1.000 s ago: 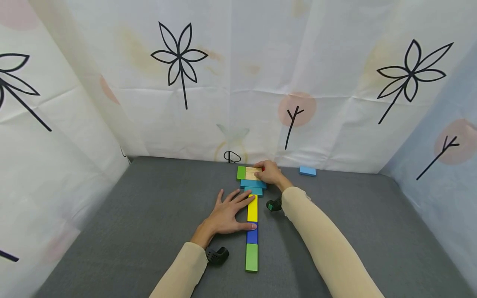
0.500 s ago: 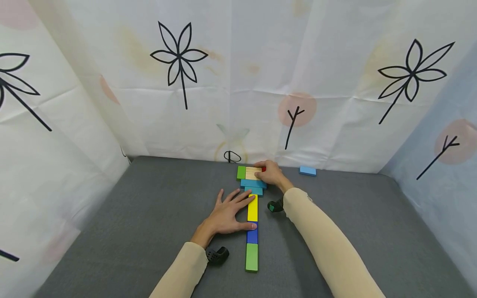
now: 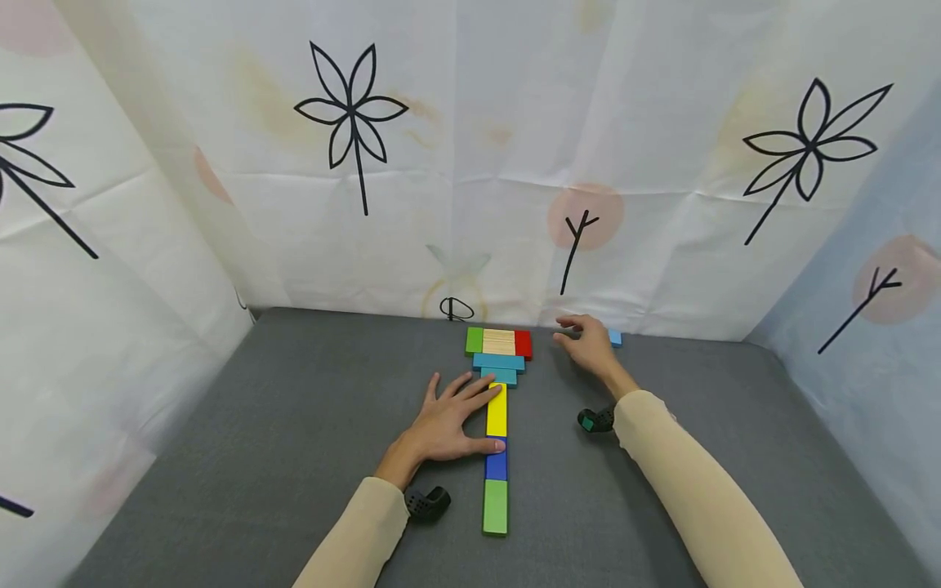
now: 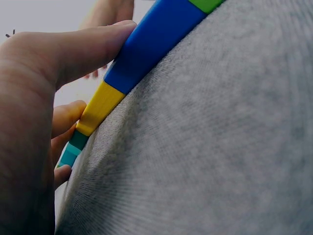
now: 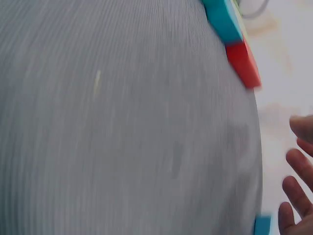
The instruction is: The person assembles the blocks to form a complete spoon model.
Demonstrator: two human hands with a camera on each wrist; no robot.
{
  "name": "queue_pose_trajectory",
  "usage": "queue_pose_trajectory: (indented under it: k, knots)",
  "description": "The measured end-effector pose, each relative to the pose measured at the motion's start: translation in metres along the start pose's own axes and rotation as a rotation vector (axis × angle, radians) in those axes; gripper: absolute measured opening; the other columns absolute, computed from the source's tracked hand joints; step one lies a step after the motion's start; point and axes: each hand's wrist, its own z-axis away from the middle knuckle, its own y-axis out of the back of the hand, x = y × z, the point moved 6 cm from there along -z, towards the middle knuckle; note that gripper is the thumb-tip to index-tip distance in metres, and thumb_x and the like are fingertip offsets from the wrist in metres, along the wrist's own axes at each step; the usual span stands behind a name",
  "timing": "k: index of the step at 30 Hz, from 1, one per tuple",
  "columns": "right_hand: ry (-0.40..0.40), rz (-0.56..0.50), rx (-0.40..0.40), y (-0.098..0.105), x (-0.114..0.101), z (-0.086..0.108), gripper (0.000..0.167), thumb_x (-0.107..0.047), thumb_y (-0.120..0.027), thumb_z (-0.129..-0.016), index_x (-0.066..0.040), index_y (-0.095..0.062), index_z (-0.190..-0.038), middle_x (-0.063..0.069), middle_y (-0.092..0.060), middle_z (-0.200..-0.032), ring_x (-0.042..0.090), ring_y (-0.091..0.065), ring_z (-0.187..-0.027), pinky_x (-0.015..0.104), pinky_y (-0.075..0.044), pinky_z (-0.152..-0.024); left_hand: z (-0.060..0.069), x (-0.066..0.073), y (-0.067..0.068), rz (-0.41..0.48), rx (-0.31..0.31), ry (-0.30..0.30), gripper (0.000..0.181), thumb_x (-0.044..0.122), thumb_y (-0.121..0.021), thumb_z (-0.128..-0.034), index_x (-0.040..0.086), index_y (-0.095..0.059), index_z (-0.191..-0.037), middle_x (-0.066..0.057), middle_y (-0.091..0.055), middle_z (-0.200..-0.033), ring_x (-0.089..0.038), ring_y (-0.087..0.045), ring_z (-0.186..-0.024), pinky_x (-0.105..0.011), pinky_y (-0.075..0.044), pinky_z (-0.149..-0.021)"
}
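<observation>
My left hand (image 3: 443,426) lies with spread fingers over a line of blocks. Its thumb touches the dark blue block (image 3: 497,466), and its fingertips reach the yellow block (image 3: 497,415) and the teal block (image 3: 500,376). A light green block (image 3: 496,507) forms the near end. Beyond a wider blue block (image 3: 498,361) stand a green block (image 3: 474,340), a plain wooden block (image 3: 498,341) and a red block (image 3: 523,344), side by side. My right hand (image 3: 590,348) holds nothing, fingers loosely bent, between the red block and a light blue block (image 3: 615,338) it partly hides.
The blocks lie on a grey cloth-covered table (image 3: 309,425). A white patterned curtain (image 3: 470,163) rises along the back edge, with side panels left and right. Each wrist carries a black camera strap (image 3: 429,505).
My right hand has let go of the blocks at the far end and moved right, toward the light blue block. The red block is now in full view. My left hand stays put.
</observation>
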Motion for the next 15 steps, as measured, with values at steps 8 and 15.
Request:
queue_pose_trajectory:
  k: [8, 15]
  knots:
    - [-0.155, 0.13, 0.137, 0.045, 0.039, 0.022, 0.046, -0.014, -0.065, -0.099, 0.006, -0.057, -0.139, 0.032, -0.047, -0.143, 0.053, -0.036, -0.133, 0.069, -0.025, -0.107, 0.001, -0.001, -0.002, -0.003, 0.007, -0.02, 0.091, 0.074, -0.059, -0.0859, 0.03, -0.033, -0.161, 0.01, -0.022, -0.167, -0.027, -0.015, -0.154, -0.068, 0.009, -0.115]
    - [-0.181, 0.197, 0.07, 0.05, 0.053, 0.031, 0.044, -0.013, -0.063, -0.1, 0.008, -0.055, -0.139, 0.036, -0.045, -0.137, 0.056, -0.033, -0.129, 0.072, -0.023, -0.1, 0.002, -0.001, -0.001, -0.011, 0.006, -0.014, 0.09, 0.074, -0.059, -0.0857, 0.031, -0.033, -0.161, 0.012, -0.022, -0.167, -0.026, -0.015, -0.155, -0.068, 0.009, -0.116]
